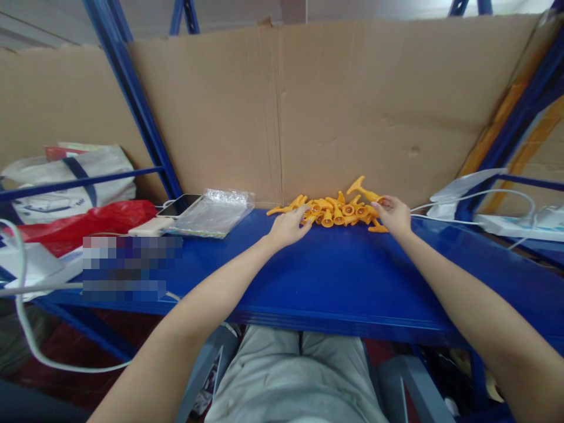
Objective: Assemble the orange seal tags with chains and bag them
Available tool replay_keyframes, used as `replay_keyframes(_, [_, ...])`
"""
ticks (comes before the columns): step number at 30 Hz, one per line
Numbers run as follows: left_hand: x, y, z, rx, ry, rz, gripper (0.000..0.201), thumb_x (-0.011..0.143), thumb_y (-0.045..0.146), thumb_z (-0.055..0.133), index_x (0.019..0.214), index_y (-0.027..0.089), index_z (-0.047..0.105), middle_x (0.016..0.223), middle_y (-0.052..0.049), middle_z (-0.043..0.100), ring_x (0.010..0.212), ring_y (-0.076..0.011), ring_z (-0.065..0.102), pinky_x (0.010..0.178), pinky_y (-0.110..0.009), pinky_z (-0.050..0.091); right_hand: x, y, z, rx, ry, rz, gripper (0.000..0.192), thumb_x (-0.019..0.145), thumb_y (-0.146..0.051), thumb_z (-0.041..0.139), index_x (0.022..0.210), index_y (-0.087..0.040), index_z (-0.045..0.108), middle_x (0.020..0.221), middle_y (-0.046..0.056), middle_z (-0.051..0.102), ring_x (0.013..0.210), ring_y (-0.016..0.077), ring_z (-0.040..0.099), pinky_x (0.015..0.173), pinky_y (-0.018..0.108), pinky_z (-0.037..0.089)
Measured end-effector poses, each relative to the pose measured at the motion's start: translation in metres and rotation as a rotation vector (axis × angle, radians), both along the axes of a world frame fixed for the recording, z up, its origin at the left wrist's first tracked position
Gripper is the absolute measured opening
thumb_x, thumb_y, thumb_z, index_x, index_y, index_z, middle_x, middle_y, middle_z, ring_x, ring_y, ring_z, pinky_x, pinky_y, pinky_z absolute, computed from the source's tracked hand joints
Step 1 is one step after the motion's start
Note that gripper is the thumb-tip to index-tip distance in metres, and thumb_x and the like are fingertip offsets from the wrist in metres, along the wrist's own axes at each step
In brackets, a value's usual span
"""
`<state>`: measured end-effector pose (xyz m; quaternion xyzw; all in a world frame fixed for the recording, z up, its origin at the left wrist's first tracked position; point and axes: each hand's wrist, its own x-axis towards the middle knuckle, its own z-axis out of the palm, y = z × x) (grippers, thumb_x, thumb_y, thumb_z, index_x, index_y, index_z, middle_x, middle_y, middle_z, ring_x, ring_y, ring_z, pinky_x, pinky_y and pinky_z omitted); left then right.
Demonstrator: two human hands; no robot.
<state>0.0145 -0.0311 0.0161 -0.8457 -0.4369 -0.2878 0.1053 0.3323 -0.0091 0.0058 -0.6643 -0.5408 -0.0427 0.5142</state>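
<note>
The right hand (pixel 393 215) pinches one orange plastic piece (pixel 363 190) at the right end of the pile of orange pieces (pixel 335 211), its stem tilted up toward the cardboard wall (pixel 335 106); the left hand (pixel 287 228) rests with fingers loosely spread on the pile's left side, touching pieces but gripping none; the pile lies at the far edge of the blue shelf (pixel 335 276), against the cardboard; toward the shelf's left end lie clear plastic bags (pixel 214 212), a phone (pixel 180 205) just beside them.

Both forearms are bare, no sleeves, watch or rings showing on the left hand (pixel 287 228) or right hand (pixel 395 215) (fingers slender); below the blue shelf (pixel 335 276), light grey trousers (pixel 295 376).
</note>
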Motion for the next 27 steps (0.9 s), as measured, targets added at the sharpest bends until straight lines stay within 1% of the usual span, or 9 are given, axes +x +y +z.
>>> replay_keyframes(4, [0.0, 0.0, -0.001, -0.003, -0.001, -0.007, 0.03, 0.093, 0.033, 0.053, 0.12, 0.022, 0.06, 0.097, -0.005, 0.076, 0.093, -0.0242, 0.073, 0.079, -0.033, 0.057, 0.001, -0.003, -0.006, -0.172, -0.155, -0.103, 0.043, 0.086, -0.046, 0.059, 0.113, -0.015, 0.071, 0.108, 0.016, 0.076, 0.108, 0.0335, 0.069, 0.09, 0.047, 0.054])
replay_keyframes(8, [0.0, 0.001, -0.001, -0.023, -0.002, -0.011, 0.028, 0.093, 0.031, 0.052, 0.116, 0.02, 0.064, 0.094, -0.007, 0.076, 0.091, -0.0262, 0.073, 0.078, -0.035, 0.057, 0.002, -0.003, -0.007, -0.177, -0.24, -0.116, 0.045, 0.087, -0.051, 0.056, 0.113, -0.018, 0.072, 0.107, 0.015, 0.076, 0.106, 0.0339, 0.069, 0.089, 0.048, 0.052])
replay_keyframes(12, [-0.001, 0.006, -0.004, -0.042, 0.037, -0.053, 0.021, 0.09, 0.029, 0.052, 0.098, 0.02, 0.07, 0.088, -0.007, 0.076, 0.084, -0.0235, 0.073, 0.077, -0.034, 0.057, -0.001, -0.004, -0.007, -0.24, -0.34, -0.156, 0.051, 0.089, -0.054, 0.051, 0.115, -0.015, 0.069, 0.108, 0.02, 0.074, 0.106, 0.0373, 0.068, 0.092, 0.054, 0.048])
replay_keyframes(15, [-0.004, 0.013, -0.006, -0.057, 0.082, -0.028, 0.022, 0.089, 0.029, 0.051, 0.089, 0.02, 0.071, 0.086, -0.006, 0.076, 0.084, -0.0228, 0.073, 0.077, -0.033, 0.057, -0.007, -0.008, -0.006, -0.248, -0.405, -0.132, 0.06, 0.091, -0.054, 0.045, 0.129, -0.01, 0.061, 0.125, 0.025, 0.067, 0.117, 0.0403, 0.061, 0.096, 0.059, 0.045])
replay_keyframes(17, [-0.008, 0.017, -0.006, -0.069, 0.106, 0.027, 0.021, 0.088, 0.028, 0.053, 0.088, 0.019, 0.071, 0.093, -0.008, 0.076, 0.092, -0.0241, 0.072, 0.082, -0.034, 0.057, -0.01, -0.01, -0.006, -0.216, -0.449, -0.091, 0.065, 0.093, -0.052, 0.041, 0.139, -0.008, 0.052, 0.14, 0.027, 0.056, 0.128, 0.0406, 0.054, 0.101, 0.062, 0.041])
replay_keyframes(20, [-0.017, 0.024, -0.007, -0.113, 0.112, 0.186, 0.024, 0.085, 0.026, 0.056, 0.101, 0.016, 0.071, 0.112, -0.015, 0.072, 0.111, -0.0296, 0.066, 0.094, -0.04, 0.054, -0.016, -0.012, -0.008, -0.17, -0.522, -0.025, 0.064, 0.095, -0.047, 0.037, 0.148, -0.011, 0.042, 0.152, 0.024, 0.045, 0.138, 0.039, 0.044, 0.108, 0.066, 0.033])
replay_keyframes(23, [-0.031, 0.036, -0.01, -0.21, 0.029, 0.387, 0.046, 0.086, 0.035, 0.057, 0.127, 0.014, 0.06, 0.129, -0.021, 0.064, 0.121, -0.0366, 0.061, 0.096, -0.049, 0.052, -0.021, -0.012, -0.01, -0.181, -0.625, 0.041, 0.061, 0.095, -0.045, 0.037, 0.149, -0.017, 0.042, 0.156, 0.019, 0.042, 0.143, 0.0378, 0.037, 0.111, 0.068, 0.028])
replay_keyframes(25, [-0.041, 0.046, -0.014, -0.265, -0.016, 0.43, 0.057, 0.085, 0.038, 0.058, 0.137, 0.017, 0.053, 0.137, -0.022, 0.059, 0.126, -0.0379, 0.057, 0.098, -0.051, 0.05, -0.022, -0.011, -0.011, -0.231, -0.684, 0.079, 0.06, 0.093, -0.043, 0.041, 0.147, -0.019, 0.045, 0.154, 0.016, 0.045, 0.145, 0.0389, 0.034, 0.111, 0.069, 0.027])
replay_keyframes(27, [-0.049, 0.059, -0.02, -0.337, -0.028, 0.41, 0.063, 0.084, 0.041, 0.059, 0.142, 0.021, 0.047, 0.141, -0.02, 0.057, 0.127, -0.0363, 0.058, 0.098, -0.048, 0.05, -0.022, -0.011, -0.011, -0.273, -0.714, 0.109, 0.06, 0.09, -0.041, 0.046, 0.147, -0.022, 0.046, 0.151, 0.014, 0.05, 0.145, 0.0404, 0.033, 0.11, 0.072, 0.027])
